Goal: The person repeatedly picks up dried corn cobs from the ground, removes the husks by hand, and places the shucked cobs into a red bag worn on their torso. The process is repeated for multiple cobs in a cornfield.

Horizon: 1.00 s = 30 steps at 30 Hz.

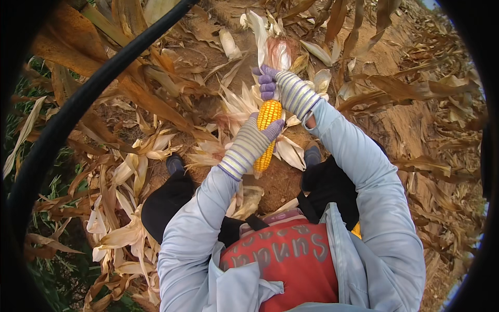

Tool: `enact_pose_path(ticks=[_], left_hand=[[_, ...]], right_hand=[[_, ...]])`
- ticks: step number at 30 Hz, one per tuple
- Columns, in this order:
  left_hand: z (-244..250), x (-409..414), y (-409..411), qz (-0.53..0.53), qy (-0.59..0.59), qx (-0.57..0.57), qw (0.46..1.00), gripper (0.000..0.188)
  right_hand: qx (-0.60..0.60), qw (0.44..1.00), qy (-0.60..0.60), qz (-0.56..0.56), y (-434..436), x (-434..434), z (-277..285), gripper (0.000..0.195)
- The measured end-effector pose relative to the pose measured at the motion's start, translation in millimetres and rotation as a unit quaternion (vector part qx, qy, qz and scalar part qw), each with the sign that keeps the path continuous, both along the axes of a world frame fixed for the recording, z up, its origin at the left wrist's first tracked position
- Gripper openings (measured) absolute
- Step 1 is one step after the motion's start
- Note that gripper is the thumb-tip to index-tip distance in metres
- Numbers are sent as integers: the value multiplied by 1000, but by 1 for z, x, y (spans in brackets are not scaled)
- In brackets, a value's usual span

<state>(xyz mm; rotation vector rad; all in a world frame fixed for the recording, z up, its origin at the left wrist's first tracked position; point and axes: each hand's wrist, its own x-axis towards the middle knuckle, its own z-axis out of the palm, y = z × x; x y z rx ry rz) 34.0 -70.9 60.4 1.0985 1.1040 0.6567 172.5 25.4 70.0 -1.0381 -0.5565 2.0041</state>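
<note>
A bare yellow ear of corn (269,112) lies in my left hand (249,138), which wears a striped knit glove with purple fingers. My thumb crosses the kernels, and the ear's tip points down towards me. Just beyond the ear's far end, my right hand (284,85), gloved alike, has its fingers curled around pale corn husk (259,37). Some of that husk sticks up past my fingers, beside reddish corn silk (280,51). What lies inside my right palm is mostly hidden.
Peeled husks (241,99) litter the brown soil (278,185) between my shoes (175,163). Dry corn leaves (156,103) reach in from the left, others (390,87) from the right. A dark curved bar or cable (84,91) crosses the left side. Yellow corn (356,230) shows beside my right leg.
</note>
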Motion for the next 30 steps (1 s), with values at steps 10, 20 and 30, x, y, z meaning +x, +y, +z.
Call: enact_pose_path(ticks=[10, 20, 30], left_hand=[[34, -27, 8, -344, 372, 204, 838, 61], [-28, -38, 14, 26, -2, 69, 997, 52], [-35, -45, 33, 206, -273, -73, 937, 65]], right_hand=[[-54, 970, -126, 202, -35, -16, 47, 21], [244, 585, -678, 372, 5, 32, 31, 61], [332, 671, -571, 338, -20, 11, 29, 76]])
